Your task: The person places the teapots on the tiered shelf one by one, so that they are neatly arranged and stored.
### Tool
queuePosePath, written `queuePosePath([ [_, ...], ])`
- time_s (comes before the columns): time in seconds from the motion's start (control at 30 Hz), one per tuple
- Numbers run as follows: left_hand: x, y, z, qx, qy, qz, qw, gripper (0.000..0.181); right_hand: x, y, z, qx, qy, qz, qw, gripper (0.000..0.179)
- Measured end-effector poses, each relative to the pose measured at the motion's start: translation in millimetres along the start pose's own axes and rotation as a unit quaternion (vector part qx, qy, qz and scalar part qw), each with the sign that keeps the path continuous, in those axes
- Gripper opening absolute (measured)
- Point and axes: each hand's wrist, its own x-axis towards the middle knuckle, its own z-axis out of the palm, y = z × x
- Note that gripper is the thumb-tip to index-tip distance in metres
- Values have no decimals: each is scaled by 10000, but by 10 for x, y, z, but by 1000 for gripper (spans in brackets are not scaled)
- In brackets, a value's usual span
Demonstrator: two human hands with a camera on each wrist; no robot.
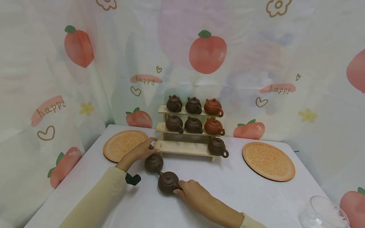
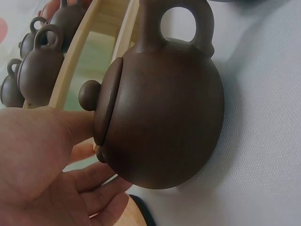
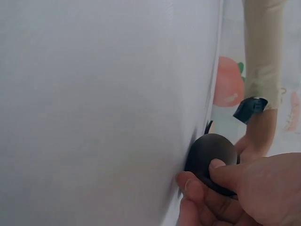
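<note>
My right hand (image 1: pixel 195 193) pinches the handle of a dark brown clay teapot (image 1: pixel 168 183) near the front of the table. Its rounded dark side (image 3: pixel 214 153) shows past my thumb in the right wrist view. Just behind stands another dark brown teapot (image 1: pixel 154 163), its handle close to the first one's spout. My left hand (image 1: pixel 142 149) reaches past it, thumb and fingers spread at the left end of the rack's lowest shelf (image 1: pixel 182 147). In the left wrist view that second teapot (image 2: pixel 164 117) hides the fingertips, so contact cannot be told.
A three-step wooden rack (image 1: pixel 159 126) bears dark teapots (image 1: pixel 174 123) and reddish ones (image 1: pixel 213 107); one dark teapot (image 1: pixel 217 147) stands on its lowest shelf, right end. Round orange mats lie left (image 1: pixel 119 147) and right (image 1: pixel 268 161). A clear glass bowl (image 1: pixel 323 213) is at front right.
</note>
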Motion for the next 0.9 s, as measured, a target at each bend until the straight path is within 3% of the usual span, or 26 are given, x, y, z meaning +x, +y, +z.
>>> queuePosePath([
  [0.2, -12, 7, -6, -18, -24, -32, 10000, 61, -46, 102, -26, 233, 124, -233, 9994, 26],
  [0.53, -11, 10, 5, -130, -42, -156, 9998, 61, -115, 238, -84, 595, 68, -78, 9982, 26],
  [0.9, -26, 16, 10, -95, -18, -203, 9997, 60, -150, 459, -154, 509, 339, -5, 9981, 28],
])
